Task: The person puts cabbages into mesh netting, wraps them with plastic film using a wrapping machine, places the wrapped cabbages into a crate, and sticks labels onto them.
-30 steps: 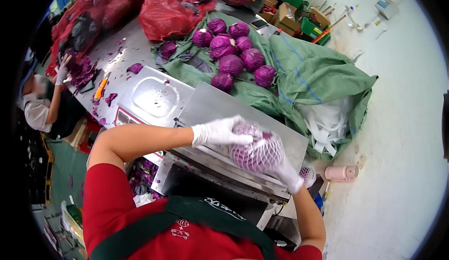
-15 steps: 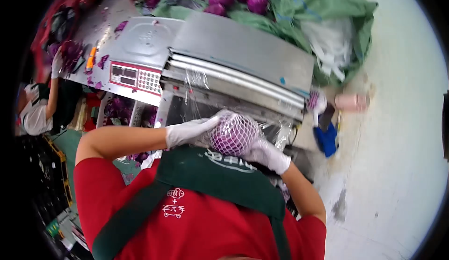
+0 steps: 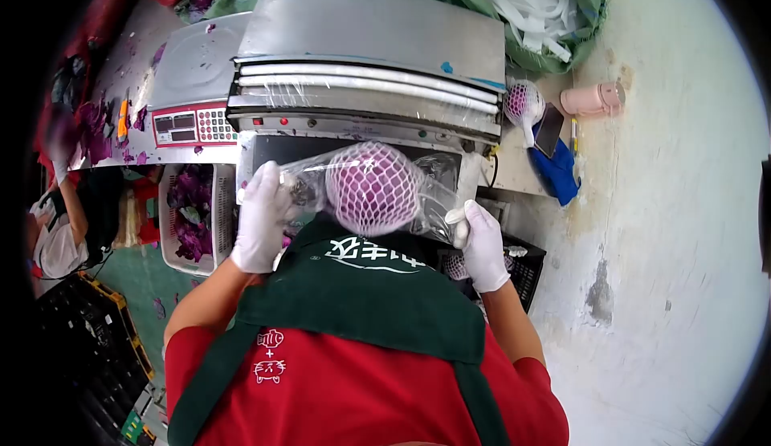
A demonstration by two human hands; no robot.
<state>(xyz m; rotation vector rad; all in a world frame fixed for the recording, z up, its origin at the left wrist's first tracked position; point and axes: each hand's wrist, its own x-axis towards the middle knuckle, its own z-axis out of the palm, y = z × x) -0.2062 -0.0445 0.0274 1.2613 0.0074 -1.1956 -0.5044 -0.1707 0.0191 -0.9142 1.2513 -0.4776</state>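
A purple cabbage in a white foam net (image 3: 373,189) is held in front of my apron, over the wrapping machine's dark plate. Clear plastic film (image 3: 307,181) lies around it and stretches out to both sides. My left hand (image 3: 262,219), in a white glove, is closed on the film's left end. Gripped between the gloved fingers of my right hand (image 3: 480,245) is the right end. Neither hand touches the cabbage itself.
Beyond my hands stands the film wrapping machine (image 3: 369,36) with white rollers. A scale (image 3: 193,125) is left of it, above a crate of purple leaves (image 3: 190,221). At right are another netted cabbage (image 3: 524,102), a phone (image 3: 548,130), and a pink bottle (image 3: 593,99). A co-worker (image 3: 60,229) is far left.
My hands have moved from the cabbage's sides out to the film ends, pulling the film taut left and right. The view has turned and shifted.
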